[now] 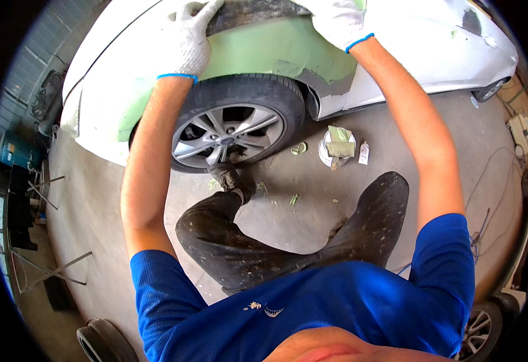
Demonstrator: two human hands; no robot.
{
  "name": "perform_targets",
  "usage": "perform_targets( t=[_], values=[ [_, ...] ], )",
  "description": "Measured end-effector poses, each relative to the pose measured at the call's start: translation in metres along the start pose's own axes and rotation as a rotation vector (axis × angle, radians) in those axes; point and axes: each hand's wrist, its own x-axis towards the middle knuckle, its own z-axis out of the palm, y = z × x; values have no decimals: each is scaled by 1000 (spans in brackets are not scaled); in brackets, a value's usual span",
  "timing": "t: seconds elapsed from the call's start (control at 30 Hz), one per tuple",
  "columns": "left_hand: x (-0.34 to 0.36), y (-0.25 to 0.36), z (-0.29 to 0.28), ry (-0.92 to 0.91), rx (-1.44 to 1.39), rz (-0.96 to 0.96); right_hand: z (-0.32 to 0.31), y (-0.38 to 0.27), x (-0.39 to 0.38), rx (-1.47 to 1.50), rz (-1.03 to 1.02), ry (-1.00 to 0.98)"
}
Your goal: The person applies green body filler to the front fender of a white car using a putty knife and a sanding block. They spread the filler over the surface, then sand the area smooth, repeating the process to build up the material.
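Both my hands wear white knit gloves with blue cuffs and are raised at the car's body panel. A long, dark, scuffed strip (pixel 252 14) spans between them, lying against the green-coated fender (pixel 258 51). My left hand (pixel 190 39) grips its left end, with the thumb side turned toward the strip. My right hand (pixel 340 23) is at its right end, fingers partly cut off by the top edge. Below the strip is the car's wheel (pixel 230 136), with a silver spoked rim. A dark grey patch (pixel 327 81) shows at the fender's lower right corner.
On the floor right of the wheel stand a round can (pixel 325 158) with green-smeared spreaders on top and a small white tube (pixel 363 153). Green scraps lie nearby. Metal stands (pixel 55 271) are at left, a loose tyre (pixel 104 341) lower left, hoses (pixel 487 223) at right.
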Motion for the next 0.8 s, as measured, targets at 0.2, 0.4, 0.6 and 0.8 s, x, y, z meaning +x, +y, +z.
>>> perform_targets(
  t=[0.2,0.4,0.6,0.8],
  values=[
    [-32,-22,-2,39,3,69,12,-37,-19,52,63,42],
    [-73,-24,-3,-12,70,154,36,-84,-68,44,147,73],
    [-107,-24,-5,-69,149,208,68,-139,-110,56,240,154],
    [-135,-36,15,-22,2,223,121,-160,-143,16,230,281]
  ],
)
